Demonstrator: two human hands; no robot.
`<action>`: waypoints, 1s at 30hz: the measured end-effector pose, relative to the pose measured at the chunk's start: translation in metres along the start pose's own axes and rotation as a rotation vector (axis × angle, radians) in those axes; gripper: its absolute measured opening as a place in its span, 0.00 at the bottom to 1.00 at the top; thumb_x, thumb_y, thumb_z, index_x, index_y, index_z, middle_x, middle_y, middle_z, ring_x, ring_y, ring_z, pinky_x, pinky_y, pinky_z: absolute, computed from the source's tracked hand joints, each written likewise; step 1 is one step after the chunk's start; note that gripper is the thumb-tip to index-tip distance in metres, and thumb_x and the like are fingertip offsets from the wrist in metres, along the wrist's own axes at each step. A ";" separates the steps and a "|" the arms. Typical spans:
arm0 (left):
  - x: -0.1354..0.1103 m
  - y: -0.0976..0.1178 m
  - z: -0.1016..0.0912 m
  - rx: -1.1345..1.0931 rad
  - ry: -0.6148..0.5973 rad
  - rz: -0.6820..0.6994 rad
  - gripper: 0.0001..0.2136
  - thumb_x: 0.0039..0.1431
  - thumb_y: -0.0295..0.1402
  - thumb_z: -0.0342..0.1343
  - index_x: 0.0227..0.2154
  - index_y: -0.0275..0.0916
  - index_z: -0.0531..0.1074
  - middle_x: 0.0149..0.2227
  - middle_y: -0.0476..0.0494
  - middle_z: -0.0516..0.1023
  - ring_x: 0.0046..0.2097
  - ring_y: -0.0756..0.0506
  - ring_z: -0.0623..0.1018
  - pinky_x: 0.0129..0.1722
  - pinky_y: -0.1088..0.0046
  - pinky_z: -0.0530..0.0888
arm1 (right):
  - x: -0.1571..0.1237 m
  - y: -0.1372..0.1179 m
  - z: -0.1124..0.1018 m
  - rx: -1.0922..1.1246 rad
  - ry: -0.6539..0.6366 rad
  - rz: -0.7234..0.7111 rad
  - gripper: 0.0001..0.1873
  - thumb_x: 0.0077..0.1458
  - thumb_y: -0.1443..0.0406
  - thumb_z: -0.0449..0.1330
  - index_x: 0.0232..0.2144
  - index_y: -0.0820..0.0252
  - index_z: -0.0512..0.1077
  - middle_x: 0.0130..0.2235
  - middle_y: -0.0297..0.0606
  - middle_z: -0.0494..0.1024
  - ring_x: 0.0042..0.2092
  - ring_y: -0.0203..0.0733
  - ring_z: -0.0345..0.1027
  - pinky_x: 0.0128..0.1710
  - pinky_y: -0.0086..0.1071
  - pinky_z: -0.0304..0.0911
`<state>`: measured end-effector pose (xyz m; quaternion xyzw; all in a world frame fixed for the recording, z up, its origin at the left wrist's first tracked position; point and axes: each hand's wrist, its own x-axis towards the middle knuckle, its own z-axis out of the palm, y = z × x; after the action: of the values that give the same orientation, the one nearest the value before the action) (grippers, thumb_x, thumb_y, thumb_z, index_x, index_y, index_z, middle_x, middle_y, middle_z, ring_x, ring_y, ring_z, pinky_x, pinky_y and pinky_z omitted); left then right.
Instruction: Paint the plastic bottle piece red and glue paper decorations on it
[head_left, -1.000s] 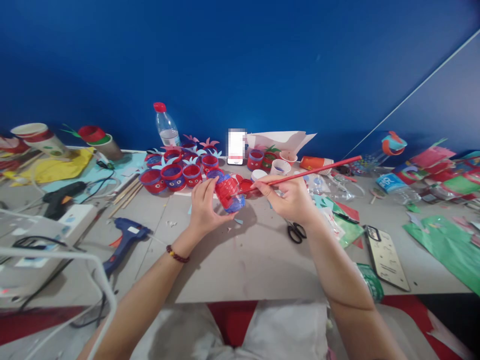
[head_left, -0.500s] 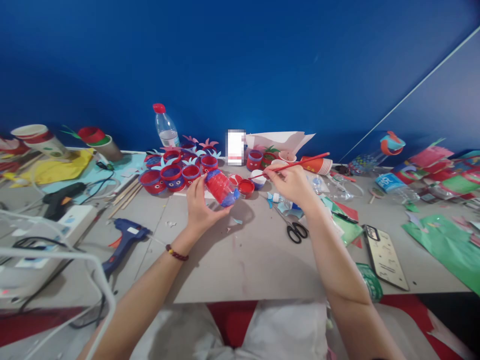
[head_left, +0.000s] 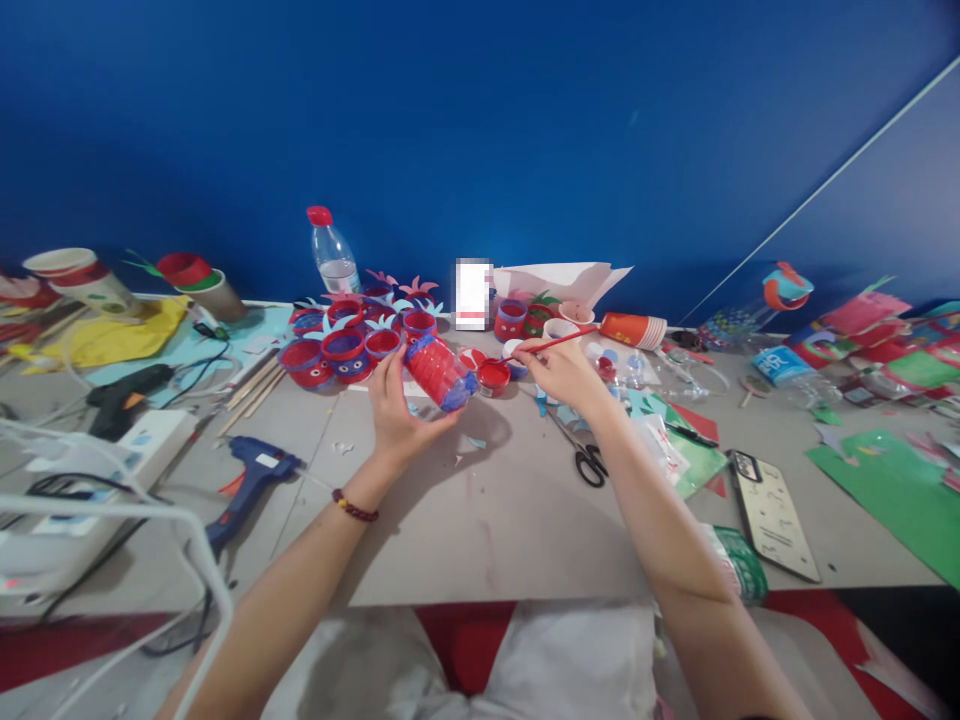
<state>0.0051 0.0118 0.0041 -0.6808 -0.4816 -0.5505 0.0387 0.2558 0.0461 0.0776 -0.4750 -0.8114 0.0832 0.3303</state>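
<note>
My left hand (head_left: pixel 399 415) is wrapped around a clear plastic bottle piece (head_left: pixel 438 372), painted red in the middle and blue at both ends, and holds it tilted above the table. Between the fingertips of my right hand (head_left: pixel 564 375) is a thin red paintbrush (head_left: pixel 559 342). Its tip reaches down to a small pot of red paint (head_left: pixel 493 376). Beside that pot stands a white-and-blue pot (head_left: pixel 517 358), partly hidden by my right hand. Decorated red-and-blue cups (head_left: pixel 345 355) with paper leaves and googly eyes cluster behind my left hand.
Scissors (head_left: pixel 591 465) lie under my right forearm, with a phone (head_left: pixel 772 515) farther right. A blue glue gun (head_left: pixel 251 480) and wooden sticks (head_left: pixel 251 395) are at left. Stacked paper cups (head_left: pixel 634 331) lie near the blue wall. A clear bottle with a red cap (head_left: pixel 332 255) stands behind the decorated cups.
My right hand has moved left and slightly down with the paintbrush, bringing the tip to the red paint pot. The painted bottle piece has shifted only slightly in my left hand.
</note>
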 end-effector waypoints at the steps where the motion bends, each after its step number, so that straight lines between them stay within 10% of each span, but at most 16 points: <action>1: 0.000 0.000 0.000 -0.002 -0.002 0.009 0.49 0.38 0.48 0.71 0.63 0.42 0.54 0.57 0.32 0.64 0.59 0.32 0.67 0.57 0.49 0.68 | 0.000 0.000 0.001 0.004 -0.002 -0.002 0.14 0.61 0.67 0.55 0.36 0.56 0.81 0.40 0.38 0.84 0.44 0.49 0.75 0.47 0.39 0.68; 30: -0.004 -0.003 0.004 0.020 -0.040 0.097 0.50 0.40 0.52 0.69 0.64 0.41 0.53 0.57 0.31 0.65 0.58 0.31 0.68 0.58 0.47 0.67 | 0.010 0.004 0.014 0.015 -0.023 0.086 0.16 0.60 0.72 0.51 0.32 0.60 0.80 0.38 0.41 0.83 0.43 0.45 0.76 0.48 0.34 0.67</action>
<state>0.0055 0.0133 -0.0021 -0.7137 -0.4542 -0.5296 0.0625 0.2467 0.0584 0.0700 -0.5060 -0.7932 0.1091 0.3207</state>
